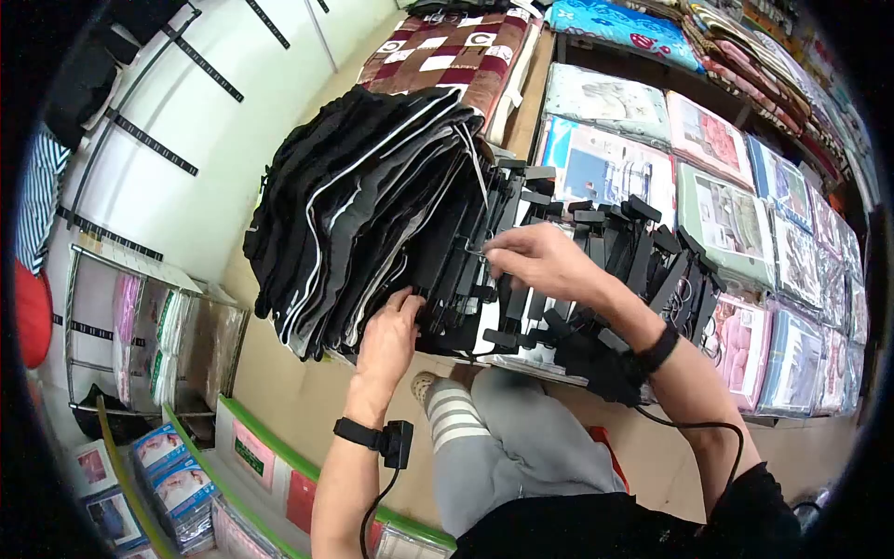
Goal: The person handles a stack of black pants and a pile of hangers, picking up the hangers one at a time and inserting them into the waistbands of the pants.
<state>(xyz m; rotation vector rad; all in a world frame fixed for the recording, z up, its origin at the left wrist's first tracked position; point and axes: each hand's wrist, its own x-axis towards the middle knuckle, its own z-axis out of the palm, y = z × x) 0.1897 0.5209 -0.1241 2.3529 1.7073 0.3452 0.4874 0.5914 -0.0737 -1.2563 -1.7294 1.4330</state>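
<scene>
A thick bundle of dark clothes, which look like pants [358, 210], some with white edging, hangs or lies folded at the left of the display. Black clip hangers [494, 200] line its right side. My right hand [535, 259] pinches a thin metal hanger hook [473, 250] between thumb and fingers. Lower left, my left hand [391, 335] has its fingers curled at the near edge of the black pants, beside a hanger clip; the fingertips are partly hidden. Many loose black hangers [643, 247] lie piled right of my right hand.
Packaged bedding sets [726, 219] fill the sloped display at the right. A brown checked blanket [447, 51] lies behind the clothes. At the left are a wire rack [140, 326] and a green-edged shelf [270, 433]. A black cable [694, 424] runs from my right wrist.
</scene>
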